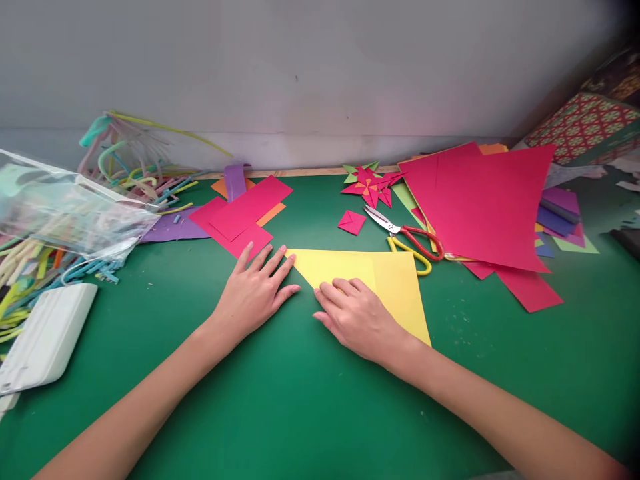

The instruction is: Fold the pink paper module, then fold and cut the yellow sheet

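Yellow paper (397, 280) tapers to our spread left hand (253, 293); our right hand (361, 319) curls on its slanted edge, grip unclear; green table (280, 407) stretches between our forearms.

The yellow paper sheet (395, 287) lies on the green surface (280, 407), its visible outline roughly triangular. One long straight edge runs along the far side, from a sharp tip at the left to a squarer corner at the right. A slanting edge descends from the tip and is partly hidden. The left part looks brighter, the right a deeper yellow.
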The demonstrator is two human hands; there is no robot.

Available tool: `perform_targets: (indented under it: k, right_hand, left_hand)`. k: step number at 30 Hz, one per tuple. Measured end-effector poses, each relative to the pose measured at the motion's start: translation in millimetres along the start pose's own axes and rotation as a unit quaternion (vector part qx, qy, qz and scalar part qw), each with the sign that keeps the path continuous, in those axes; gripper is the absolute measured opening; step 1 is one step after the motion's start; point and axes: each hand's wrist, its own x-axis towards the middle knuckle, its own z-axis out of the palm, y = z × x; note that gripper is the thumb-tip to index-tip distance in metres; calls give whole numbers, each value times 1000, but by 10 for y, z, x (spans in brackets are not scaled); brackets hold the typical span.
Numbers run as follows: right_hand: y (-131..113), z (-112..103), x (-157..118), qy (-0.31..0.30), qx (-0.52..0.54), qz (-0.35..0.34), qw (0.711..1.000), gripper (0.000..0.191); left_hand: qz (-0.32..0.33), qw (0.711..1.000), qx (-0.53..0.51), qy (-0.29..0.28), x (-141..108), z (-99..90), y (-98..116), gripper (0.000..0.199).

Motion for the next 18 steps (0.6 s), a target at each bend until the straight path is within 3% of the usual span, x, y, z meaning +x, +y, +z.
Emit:
perform_targets:
  k: [7,18]
  right_hand:
    - [-93,-56,-464,9,29,19,999,29]
    - [-242,-93,-1153,39,101,48,993,44]
  left_hand:
    - [1,1000,-3,9,-6,15,-2,58]
    - [6,1000,10,6,-2,32,-5,59]
